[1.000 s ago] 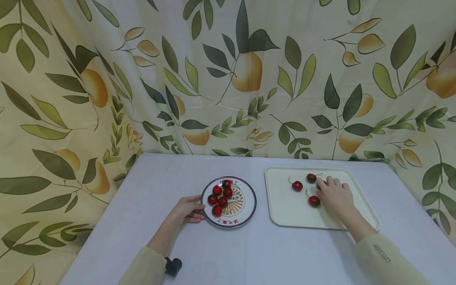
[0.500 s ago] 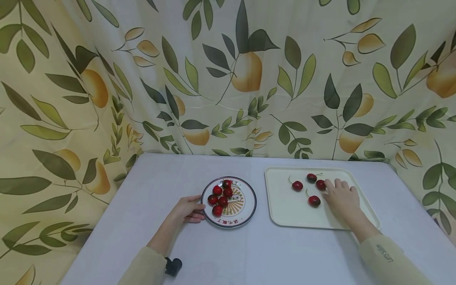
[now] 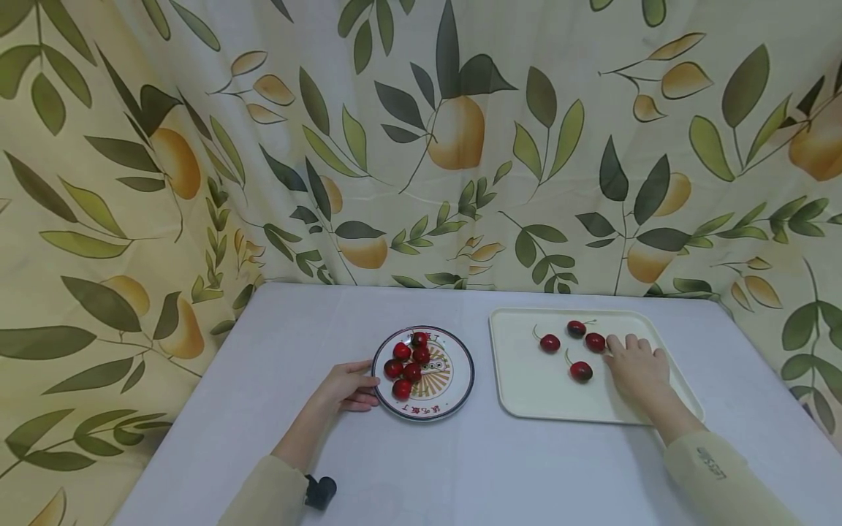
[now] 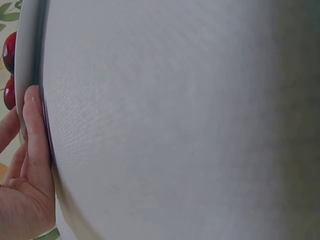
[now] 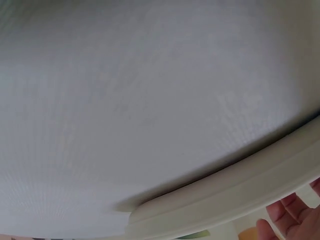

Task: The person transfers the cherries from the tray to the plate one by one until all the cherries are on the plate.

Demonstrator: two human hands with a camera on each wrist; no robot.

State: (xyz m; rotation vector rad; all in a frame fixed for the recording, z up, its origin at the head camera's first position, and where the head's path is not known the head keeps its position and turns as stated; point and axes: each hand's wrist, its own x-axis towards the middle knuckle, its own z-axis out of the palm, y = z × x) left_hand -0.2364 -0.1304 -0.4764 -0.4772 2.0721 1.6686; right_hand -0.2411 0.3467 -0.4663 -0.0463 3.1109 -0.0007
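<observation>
The cherry (image 3: 595, 342) nearest the right hand (image 3: 636, 370) lies on the cream tray (image 3: 526, 398), near the tray's far edge, just beside another cherry (image 3: 577, 328). Two more cherries (image 3: 549, 342) lie toward the tray's left and middle. The right hand rests flat on the tray, its fingers relaxed and spread, the fingertips (image 3: 614, 341) just beside that cherry and holding nothing.

The cherries are round and the tray is smooth, so I think a small push from the fingers can make this cherry roll into its neighbour or toward the rim. A stem can also catch on a finger and drag the fruit.

The left hand (image 3: 346, 386) has its grip on the near-left rim of the patterned plate (image 3: 460, 380), fingers curled against the edge; six cherries sit on the plate's left part. If this hand pulls, they may roll.

Compared with one second ago, the right hand has moved back to the right, and the cherry it covered is now uncovered.
</observation>
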